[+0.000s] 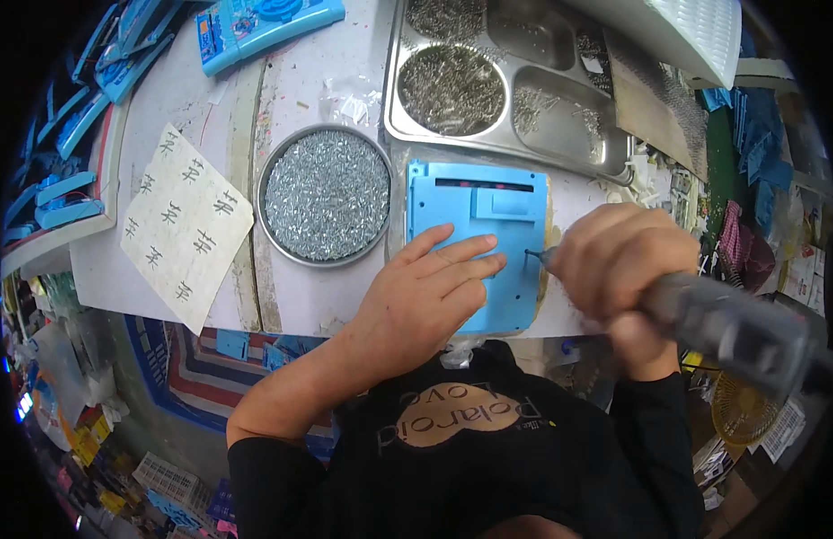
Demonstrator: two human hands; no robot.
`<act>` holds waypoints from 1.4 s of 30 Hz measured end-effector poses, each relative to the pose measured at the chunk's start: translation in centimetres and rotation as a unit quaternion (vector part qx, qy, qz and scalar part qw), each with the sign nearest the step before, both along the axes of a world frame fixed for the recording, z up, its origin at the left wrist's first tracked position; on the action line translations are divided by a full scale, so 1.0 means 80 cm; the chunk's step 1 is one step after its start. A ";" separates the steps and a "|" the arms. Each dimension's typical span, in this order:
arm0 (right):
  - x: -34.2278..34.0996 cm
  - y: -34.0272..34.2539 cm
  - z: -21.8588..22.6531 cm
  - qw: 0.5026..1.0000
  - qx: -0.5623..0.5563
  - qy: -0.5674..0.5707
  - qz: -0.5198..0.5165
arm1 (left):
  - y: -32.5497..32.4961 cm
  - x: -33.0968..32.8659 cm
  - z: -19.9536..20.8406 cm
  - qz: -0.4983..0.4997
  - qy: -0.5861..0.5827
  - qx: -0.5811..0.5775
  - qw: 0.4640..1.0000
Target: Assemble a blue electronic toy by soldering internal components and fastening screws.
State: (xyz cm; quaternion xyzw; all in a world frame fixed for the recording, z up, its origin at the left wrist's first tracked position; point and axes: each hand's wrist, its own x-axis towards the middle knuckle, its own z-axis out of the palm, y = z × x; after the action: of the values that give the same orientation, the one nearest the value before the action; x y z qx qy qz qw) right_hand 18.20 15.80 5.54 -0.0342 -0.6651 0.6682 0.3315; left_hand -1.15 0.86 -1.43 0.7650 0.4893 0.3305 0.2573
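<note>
Apparently a screw-driving step is in hand at the near side of the pale worktable (309, 296), which runs out just short of the person's body and leaves little room that way. Along the far side, the compartmented metal tray (497, 136) stands just beyond the work, its compartments holding small metal pieces, so room is tight there too. Between tray and near edge lies the flat blue casing (430, 202), with small holes towards its rim. Left of it, a sheet of marked paper (187, 229) lies askew, and between the two sits a round metal bowl (325, 263) full of small silvery pieces, near the left forearm. More room seems to lie to the right, where a strip of tabletop borders the casing and the dark power driver (731, 328) slants away to the lower right.

Blurred, the right hand (614, 260) is wrapped around the driver's front end. The left hand (425, 287) lies across the casing with fingers spread, seemingly steadying it and gripping nothing visible. Smallest is the driver's thin bit (532, 254), which meets the casing near its right edge; whether a screw sits under it cannot be told. My judgement: the next move calls for a square, steady bit and a casing that does not slide.
</note>
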 end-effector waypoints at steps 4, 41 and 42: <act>-0.013 0.034 0.008 0.998 -0.019 0.038 -0.048 | 0.002 0.001 0.002 0.002 -0.015 -0.004 1.000; -0.075 -0.006 0.026 0.999 -0.007 0.052 0.002 | -0.024 -0.058 -0.005 0.274 -0.140 0.101 0.946; -0.085 0.001 0.018 0.999 0.002 0.051 -0.005 | -0.030 -0.063 -0.007 0.303 -0.190 0.075 0.931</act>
State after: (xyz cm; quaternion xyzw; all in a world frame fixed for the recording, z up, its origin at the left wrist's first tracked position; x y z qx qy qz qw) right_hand 11.40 15.89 6.97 -0.0029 -0.6486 0.6660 0.3684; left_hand -6.22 -1.50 -1.96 0.5206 0.6136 0.5674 0.1747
